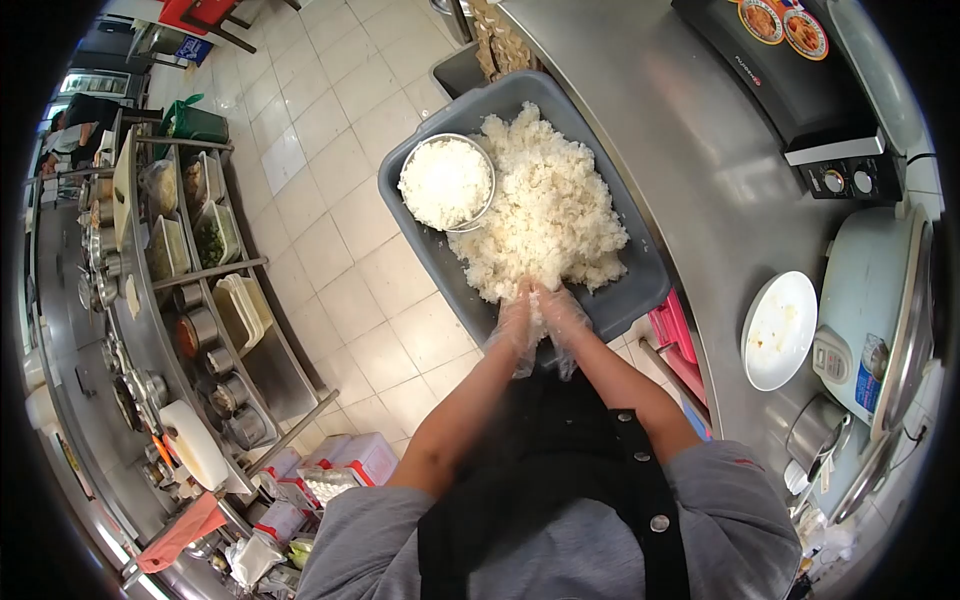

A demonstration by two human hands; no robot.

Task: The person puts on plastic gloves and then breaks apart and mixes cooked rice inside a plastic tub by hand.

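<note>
A grey plastic tub holds a large loose heap of white rice. Inside its far left corner stands a round metal bowl full of rice. My left hand and my right hand, both in clear plastic gloves, are side by side at the near edge of the heap. Their fingertips meet at the rice, and a little rice shows between the hands. The fingers are partly hidden, so their grip cannot be made out.
Right of the tub runs a steel counter with a black appliance, a white plate and a large cooker. Shelves with pots and food containers stand at left. A person is at the far left.
</note>
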